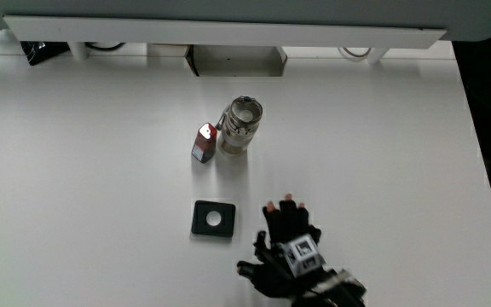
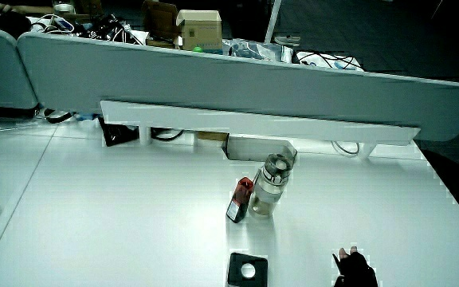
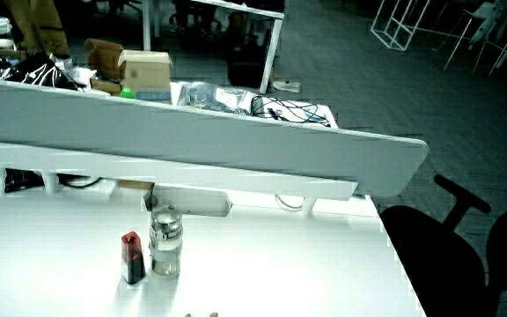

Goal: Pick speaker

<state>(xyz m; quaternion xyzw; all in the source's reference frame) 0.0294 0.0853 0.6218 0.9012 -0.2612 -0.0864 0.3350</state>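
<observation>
The hand (image 1: 292,247) lies flat on the tabletop (image 1: 83,170), fingers spread, holding nothing. The square black speaker (image 1: 214,218) sits at its ten o'clock; a jar (image 1: 241,126) and a small red-topped box (image 1: 204,143) stand together at twelve.

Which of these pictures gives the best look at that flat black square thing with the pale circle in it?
The main view: the black square speaker lies whole on the table, seen from above, beside the hand. In a side view it shows, partly cut off at the picture's edge. The remaining side view does not show it.
</observation>
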